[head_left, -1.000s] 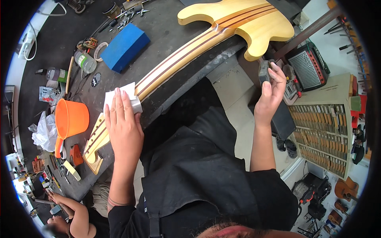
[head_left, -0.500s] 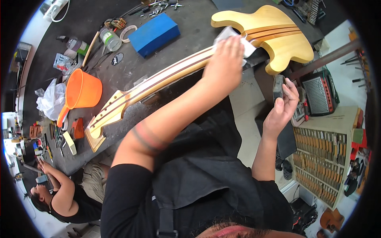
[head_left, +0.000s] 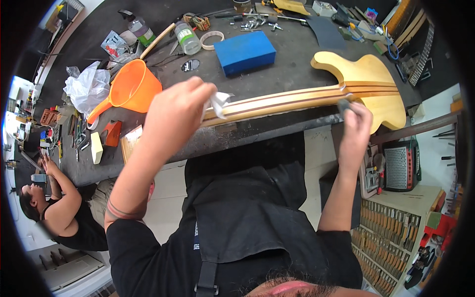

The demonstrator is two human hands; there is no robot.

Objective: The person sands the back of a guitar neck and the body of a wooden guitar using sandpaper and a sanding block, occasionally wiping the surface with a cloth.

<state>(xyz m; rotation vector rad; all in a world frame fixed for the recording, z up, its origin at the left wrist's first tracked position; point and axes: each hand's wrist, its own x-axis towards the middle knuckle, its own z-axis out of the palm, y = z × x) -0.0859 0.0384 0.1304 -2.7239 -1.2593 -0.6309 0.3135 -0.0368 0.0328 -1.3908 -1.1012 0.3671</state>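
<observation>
A long dark surface carries a pale, dark-striped wooden guitar, lying along its near edge with the body at right and the neck running left. An orange dipper sits at left; a blue block rests beyond the neck. Over the neck's left part, the left hand clutches a crumpled white sheet; the right hand, blurred, grasps a small dark block where neck meets body, contact there unclear.

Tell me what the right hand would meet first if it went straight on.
Probably the pale wooden guitar body, just beyond the right hand; depth is unclear, so they may touch.
</observation>
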